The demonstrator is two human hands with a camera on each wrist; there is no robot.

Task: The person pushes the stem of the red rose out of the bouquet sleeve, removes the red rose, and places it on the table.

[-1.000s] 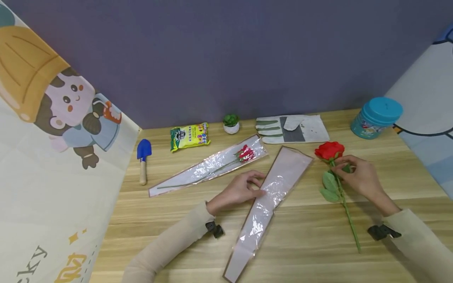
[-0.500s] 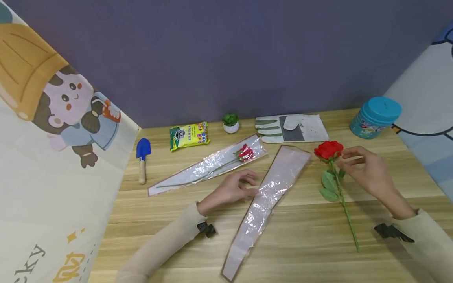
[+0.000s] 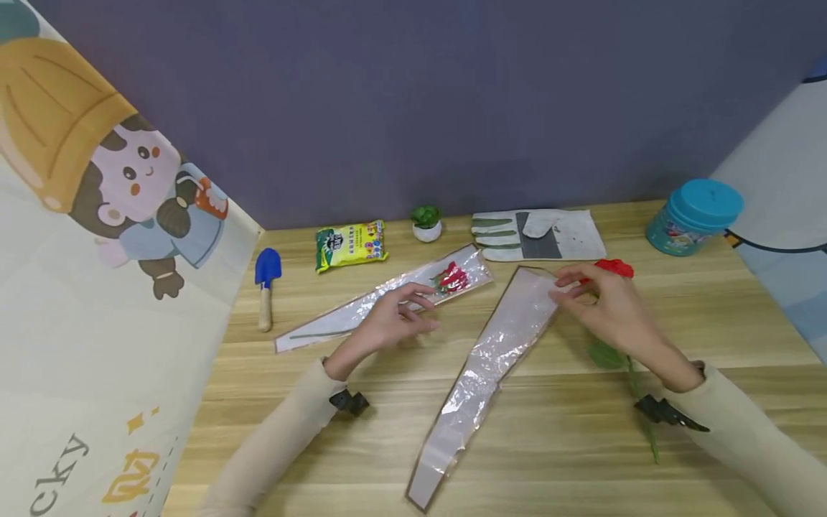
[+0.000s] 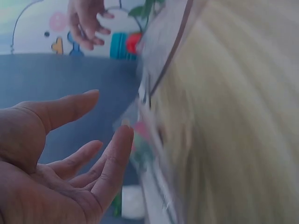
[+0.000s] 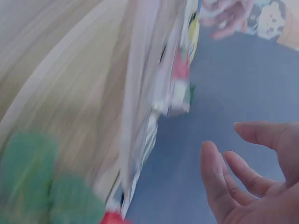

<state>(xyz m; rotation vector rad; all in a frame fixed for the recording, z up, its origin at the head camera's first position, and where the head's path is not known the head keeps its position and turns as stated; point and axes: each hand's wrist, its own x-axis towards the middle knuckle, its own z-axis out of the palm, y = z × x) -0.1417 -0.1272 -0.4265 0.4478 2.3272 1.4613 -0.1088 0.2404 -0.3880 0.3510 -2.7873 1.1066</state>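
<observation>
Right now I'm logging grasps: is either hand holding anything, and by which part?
Nothing is held. The left hand lies open over the wrapped rose sleeve; the right hand reaches open-fingered toward the empty sleeve.

Two clear plastic flower sleeves lie on the bench, one holding a wrapped rose point(image 3: 449, 277) by the left hand point(image 3: 388, 322), one empty sleeve point(image 3: 491, 359) at the right hand point(image 3: 610, 312). That makes two roses, the loose rose point(image 3: 614, 268) lying behind the right hand. Beyond the hands sit one blue trowel point(image 3: 266, 276), one yellow-green packet point(image 3: 351, 245), one small potted plant point(image 3: 426, 222), one work glove point(image 3: 539, 235) and one teal jar point(image 3: 694, 217).
</observation>
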